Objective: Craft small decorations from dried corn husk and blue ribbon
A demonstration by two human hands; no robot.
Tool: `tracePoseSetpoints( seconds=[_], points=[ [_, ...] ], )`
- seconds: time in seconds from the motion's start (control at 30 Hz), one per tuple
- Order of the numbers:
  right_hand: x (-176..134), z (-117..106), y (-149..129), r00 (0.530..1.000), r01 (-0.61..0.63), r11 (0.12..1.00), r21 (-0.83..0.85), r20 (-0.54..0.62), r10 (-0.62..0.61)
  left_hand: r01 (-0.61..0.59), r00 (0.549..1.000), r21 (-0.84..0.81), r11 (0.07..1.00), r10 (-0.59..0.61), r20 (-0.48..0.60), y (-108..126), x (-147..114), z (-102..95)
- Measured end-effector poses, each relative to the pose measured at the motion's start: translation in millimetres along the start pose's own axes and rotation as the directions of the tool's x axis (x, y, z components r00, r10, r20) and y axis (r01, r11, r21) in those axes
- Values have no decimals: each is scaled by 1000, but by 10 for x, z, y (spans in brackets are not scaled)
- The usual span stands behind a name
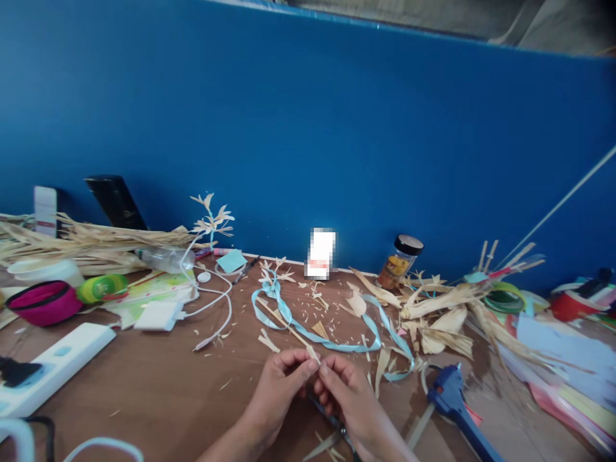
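Both hands meet at the front middle of the table. My left hand (286,388) pinches the near end of a thin pale stem (289,325). With thumb and forefinger, my right hand (346,391) pinches a small pale dried-leaf strip (312,352) at that same end. The stem points away towards a dried-husk flower (278,274) bound with light blue ribbon (337,347), which curls across the table. Dark scissors (342,432) show under my right hand; whether they are held or lying there, I cannot tell.
A blue glue gun (452,401) and dried husks (440,314) lie right. A black-lidded jar (399,262) stands by the blue partition (308,128). Left are a power strip (62,366), a white charger (158,315) with cable and a pink pouch (43,303). Scraps litter the middle.
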State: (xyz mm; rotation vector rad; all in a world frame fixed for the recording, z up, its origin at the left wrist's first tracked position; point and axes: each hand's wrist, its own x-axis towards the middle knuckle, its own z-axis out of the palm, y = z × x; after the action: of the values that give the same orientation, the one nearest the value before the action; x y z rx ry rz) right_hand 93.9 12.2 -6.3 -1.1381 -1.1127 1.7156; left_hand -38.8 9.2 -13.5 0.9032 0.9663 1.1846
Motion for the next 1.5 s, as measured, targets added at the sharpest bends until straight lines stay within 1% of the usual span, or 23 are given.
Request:
tracePoseSetpoints(
  seconds=[0.13,0.27,0.4,0.53,0.63,0.73,0.8,0.9,1.0,1.1,1.3,1.4,1.5],
  points=[
    [-21,25,-27,1000,7,1000,-27,8,-7,3,1000,-10,1000,-3,23,17,-7,4],
    [-35,39,-43,1000,9,997,-77,17,-8,-33,999,-9,999,32,-15,32,-1,9],
    [-16,30,-34,999,45,991,-129,-25,-49,-64,998,-4,998,64,-28,29,10,9],
    [3,10,-8,994,79,969,-235,-55,-94,-46,998,-40,998,45,-39,10,7,6],
    [-8,5,1,985,131,928,-349,-62,-162,-22,999,-71,997,19,-37,12,1,13],
    [-34,12,-5,964,203,857,-473,-59,-261,-5,999,-104,995,1,-43,28,2,24],
    [-47,17,-11,953,232,814,-532,-45,-301,19,998,-146,989,-28,-64,31,7,27],
    [-53,19,-14,947,245,776,-581,-27,-320,59,994,-222,973,-78,-78,15,19,19],
    [-50,20,-13,945,243,745,-621,-23,-327,68,993,-267,961,-91,-73,-6,25,9],
    [-49,32,-20,946,247,735,-631,-9,-325,68,993,-291,954,-94,-75,-6,16,13],
    [-53,36,-20,942,272,749,-604,8,-335,73,994,-285,956,-93,-56,56,-8,29],
    [-49,12,-24,931,275,784,-557,-49,-361,51,992,-287,956,-82,-95,74,8,19],
    [-53,1,-53,909,277,831,-482,-150,-390,27,990,-191,981,-52,-128,53,17,14]
  ],
)
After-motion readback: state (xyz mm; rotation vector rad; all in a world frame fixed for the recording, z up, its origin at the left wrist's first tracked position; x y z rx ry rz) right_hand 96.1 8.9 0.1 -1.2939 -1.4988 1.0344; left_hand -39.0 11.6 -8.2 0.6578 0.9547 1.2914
